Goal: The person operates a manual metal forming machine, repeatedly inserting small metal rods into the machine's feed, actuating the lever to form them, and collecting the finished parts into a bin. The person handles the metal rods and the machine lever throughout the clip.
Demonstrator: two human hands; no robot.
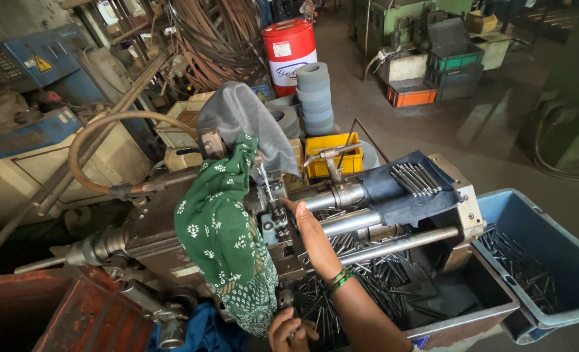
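At centre frame, grey metal grinding machine (172, 234) with polished horizontal steel bars (367, 221). Right hand (302, 218), green bangles (340, 280) at the wrist, reaches up to the small metal clamp block (273, 195) on the machine head; fingertips touch the block just beside the bars, fingers stretched nearly straight, grip loose and closed on nothing visible. Left hand (289, 329), at the bottom edge below the machine, fingers curled tight round a small dark item too hidden to identify; well apart from the clamp block. Green patterned cloth (224, 241) draped over the machine, hanging just left of both hands; grey cloth (244, 120) above it. Dark blue cloth (400, 192) on the bars' right end carries a row of thin steel rods (414, 177). Dark metal tray (459, 306) below the bars holds many loose dark rods. Blue plastic bin (543, 261) at right, more rods inside.
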